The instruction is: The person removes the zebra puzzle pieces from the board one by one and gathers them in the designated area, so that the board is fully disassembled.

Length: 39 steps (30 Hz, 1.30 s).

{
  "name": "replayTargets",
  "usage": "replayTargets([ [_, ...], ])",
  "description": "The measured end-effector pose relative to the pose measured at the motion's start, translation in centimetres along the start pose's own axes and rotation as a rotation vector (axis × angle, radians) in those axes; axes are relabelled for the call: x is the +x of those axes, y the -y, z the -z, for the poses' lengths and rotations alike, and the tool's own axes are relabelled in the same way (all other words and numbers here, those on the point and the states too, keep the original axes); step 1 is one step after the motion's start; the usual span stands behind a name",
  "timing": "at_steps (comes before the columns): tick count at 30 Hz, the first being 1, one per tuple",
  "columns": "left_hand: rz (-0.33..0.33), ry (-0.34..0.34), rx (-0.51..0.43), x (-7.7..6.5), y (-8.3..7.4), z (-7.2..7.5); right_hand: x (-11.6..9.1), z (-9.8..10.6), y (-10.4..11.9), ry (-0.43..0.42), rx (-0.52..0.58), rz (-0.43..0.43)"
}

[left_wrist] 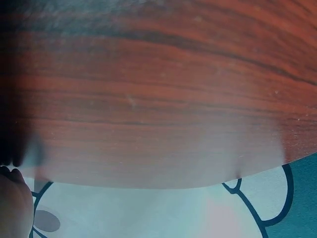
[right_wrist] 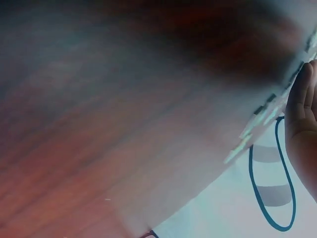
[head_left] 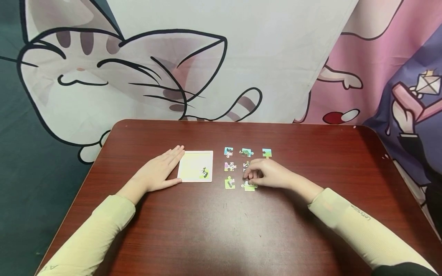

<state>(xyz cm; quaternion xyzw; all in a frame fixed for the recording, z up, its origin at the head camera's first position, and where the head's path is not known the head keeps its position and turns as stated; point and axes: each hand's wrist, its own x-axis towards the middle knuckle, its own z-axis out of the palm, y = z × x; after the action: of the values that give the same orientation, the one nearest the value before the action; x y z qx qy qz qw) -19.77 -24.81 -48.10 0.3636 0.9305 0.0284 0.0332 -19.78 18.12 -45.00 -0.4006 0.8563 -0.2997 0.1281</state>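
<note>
My left hand point(head_left: 160, 168) lies flat on the table, fingers spread, its fingertips and thumb at the left edge of a pale square card point(head_left: 190, 165) with a small panda picture. To the right of the card, several small jigsaw puzzle pieces lie apart in rows. Among them are a blue one point(head_left: 228, 151) at the back left and a green one point(head_left: 229, 183) at the front left. With curled fingers my right hand point(head_left: 269, 173) pinches a green puzzle piece point(head_left: 249, 188) in the front row. It partly covers the middle piece point(head_left: 246, 165); whatever lies beneath the palm is hidden.
The dark red-brown wooden table point(head_left: 214, 230) has rounded far corners. Behind it hangs a curtain point(head_left: 269, 50) with a cartoon cat print. Two more puzzle pieces, a middle one point(head_left: 246, 152) and a right one point(head_left: 267, 152), lie in the back row.
</note>
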Motion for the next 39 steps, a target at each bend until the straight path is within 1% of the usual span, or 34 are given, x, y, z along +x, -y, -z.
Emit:
replayTargets([
  [6,0.002,0.004,-0.001,0.0,-0.1,0.1,0.9,0.3,0.6,-0.038,0.004,0.023],
  [11,0.000,0.007,0.008,0.0,-0.1,0.1,1.9,0.4,1.4,-0.037,0.055,0.015],
  [16,0.005,0.014,0.017,0.0,-0.1,0.0,3.3,0.2,2.3,-0.045,0.068,0.017],
  [21,0.004,0.012,0.019,0.0,-0.1,0.0,4.9,-0.3,2.9,-0.046,0.058,0.034],
  [29,-0.002,0.009,0.029,0.0,-0.1,0.2,7.5,-1.4,3.2,-0.038,0.096,0.060],
  [33,-0.002,0.009,0.034,0.0,-0.2,0.2,8.6,-1.9,3.4,-0.037,0.089,0.061],
  [39,0.000,0.011,0.038,0.0,-0.2,0.3,10.1,-2.6,3.8,-0.011,0.085,0.039],
])
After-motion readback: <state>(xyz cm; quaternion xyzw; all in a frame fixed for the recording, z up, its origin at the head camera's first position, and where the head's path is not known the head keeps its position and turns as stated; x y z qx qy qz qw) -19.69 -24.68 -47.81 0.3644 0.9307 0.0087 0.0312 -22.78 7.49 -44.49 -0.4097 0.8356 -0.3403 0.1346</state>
